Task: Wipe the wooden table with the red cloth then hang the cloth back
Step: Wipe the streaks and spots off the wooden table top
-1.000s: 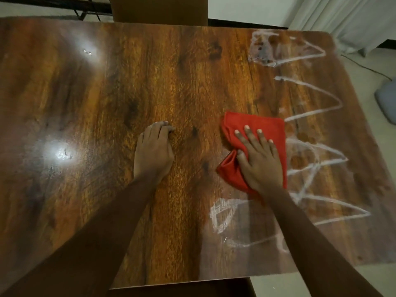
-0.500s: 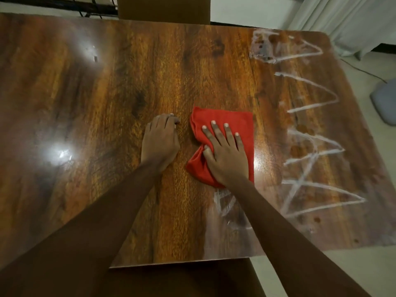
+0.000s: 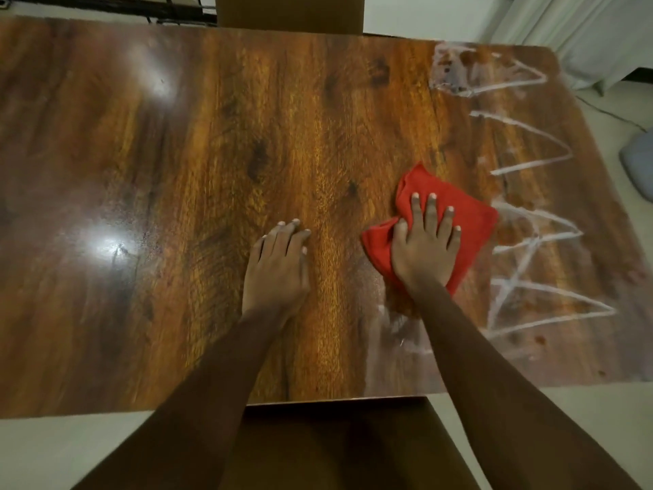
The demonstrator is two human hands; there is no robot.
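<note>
The wooden table fills most of the view, glossy with dark grain. A crumpled red cloth lies on it right of centre. My right hand presses flat on the cloth, fingers spread and thumb pinching a fold. My left hand rests palm down on bare wood just left of the cloth, fingers slightly curled, holding nothing. White zigzag streaks cover the right part of the table, beside the cloth. A faint smear shows near my right wrist.
A brown chair back stands at the table's far edge and another chair seat at the near edge below my arms. A white curtain hangs at the upper right. A grey object lies on the pale floor at right.
My right hand slid the cloth left towards my left hand, then back right to the edge of the white streaks. The streaks near my wrist have thinned. My left hand stayed put.
</note>
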